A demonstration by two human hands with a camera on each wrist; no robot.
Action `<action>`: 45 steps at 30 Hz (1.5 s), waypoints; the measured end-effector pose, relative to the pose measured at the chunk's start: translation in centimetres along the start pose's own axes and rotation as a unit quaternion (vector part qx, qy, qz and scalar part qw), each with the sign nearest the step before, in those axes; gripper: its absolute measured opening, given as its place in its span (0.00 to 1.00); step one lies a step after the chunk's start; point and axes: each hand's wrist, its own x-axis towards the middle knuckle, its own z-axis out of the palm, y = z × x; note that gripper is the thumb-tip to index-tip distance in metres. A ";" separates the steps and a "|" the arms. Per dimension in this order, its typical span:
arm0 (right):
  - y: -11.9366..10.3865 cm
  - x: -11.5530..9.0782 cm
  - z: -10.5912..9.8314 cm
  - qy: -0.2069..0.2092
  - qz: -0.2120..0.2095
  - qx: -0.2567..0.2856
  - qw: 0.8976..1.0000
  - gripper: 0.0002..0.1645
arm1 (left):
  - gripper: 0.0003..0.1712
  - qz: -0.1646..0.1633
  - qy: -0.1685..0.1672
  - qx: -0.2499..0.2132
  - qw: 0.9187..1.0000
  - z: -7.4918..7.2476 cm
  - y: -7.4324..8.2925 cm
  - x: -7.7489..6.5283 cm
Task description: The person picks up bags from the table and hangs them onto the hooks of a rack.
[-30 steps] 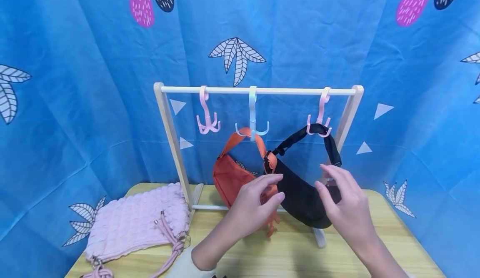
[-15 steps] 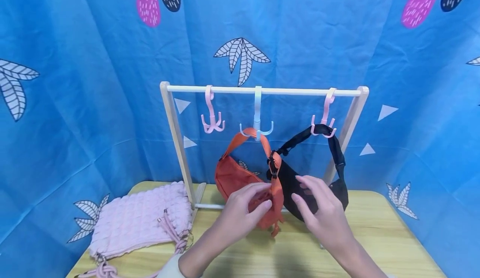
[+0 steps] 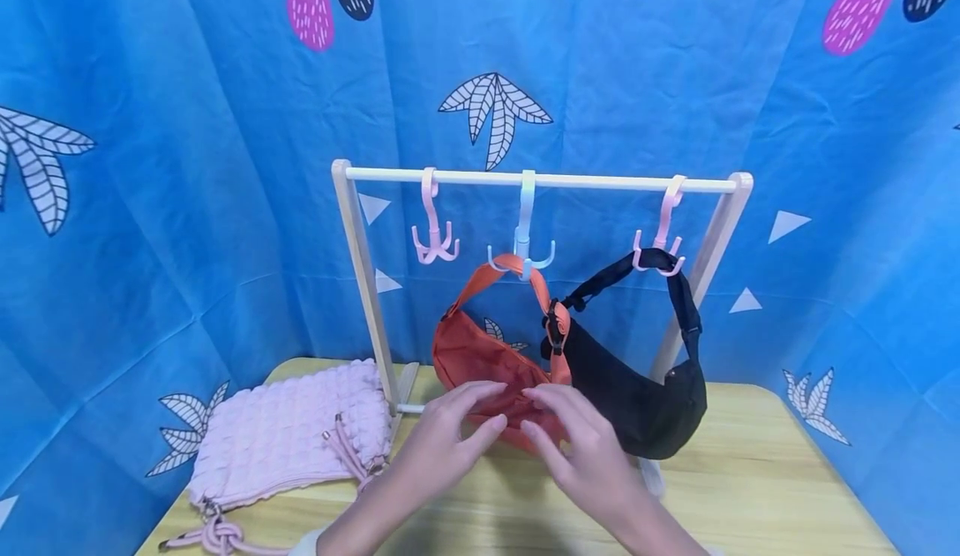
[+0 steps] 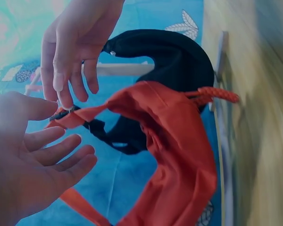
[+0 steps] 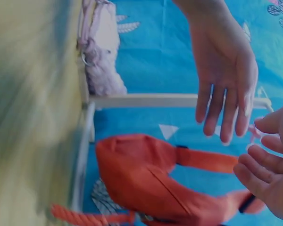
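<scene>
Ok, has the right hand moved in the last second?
Yes, leftward: against the rack in the head view, the right hand has gone from the black bag toward the orange bag.

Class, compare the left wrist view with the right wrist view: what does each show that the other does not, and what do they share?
Only the left wrist view shows the black bag. Only the right wrist view shows the pale pink bag. Both show the orange bag, the left hand, the right hand, the blue curtain and the wooden table.
</scene>
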 end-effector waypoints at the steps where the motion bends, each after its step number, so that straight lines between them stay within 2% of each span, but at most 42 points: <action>1: -0.1 -0.1 0.4 -0.003 -0.006 0.004 1.000 0.25 | 0.22 -0.001 0.004 0.009 1.000 -0.1 -0.2 -0.2; 6: -0.3 -0.3 2.1 -0.019 -0.023 0.006 1.000 0.24 | 0.22 -0.008 0.023 0.038 0.999 -0.6 -1.3 -1.3; 13: -0.2 -0.5 4.1 -0.059 -0.028 0.017 0.998 0.26 | 0.21 0.000 0.033 0.051 0.998 -1.9 -2.8 -2.7; 18: 0.6 -0.5 5.2 -0.080 -0.027 0.016 0.996 0.24 | 0.20 -0.020 0.049 0.065 0.996 -2.7 -3.8 -3.9; 23: 1.4 -0.7 6.3 -0.117 -0.010 0.028 0.993 0.21 | 0.20 -0.065 0.045 0.088 0.993 -3.4 -4.6 -5.3; 25: 1.7 -0.7 6.8 -0.135 -0.002 0.032 0.990 0.20 | 0.20 -0.085 0.038 0.094 0.991 -3.7 -4.9 -5.7; 27: 1.8 -0.8 7.4 -0.153 0.001 0.032 0.988 0.20 | 0.20 -0.092 0.031 0.095 0.991 -4.0 -5.3 -6.1; 34: 1.2 -1.3 9.8 -0.211 -0.027 0.003 0.977 0.18 | 0.20 -0.076 0.008 0.120 0.990 -5.3 -6.6 -7.7; 40: 0.3 -1.2 11.7 -0.228 -0.067 0.002 0.971 0.15 | 0.22 -0.120 -0.048 0.133 0.983 -6.7 -8.4 -9.7; 45: -0.2 -1.2 13.1 -0.231 -0.115 -0.019 0.966 0.16 | 0.23 -0.139 -0.103 0.143 0.975 -7.8 -10.4 -11.2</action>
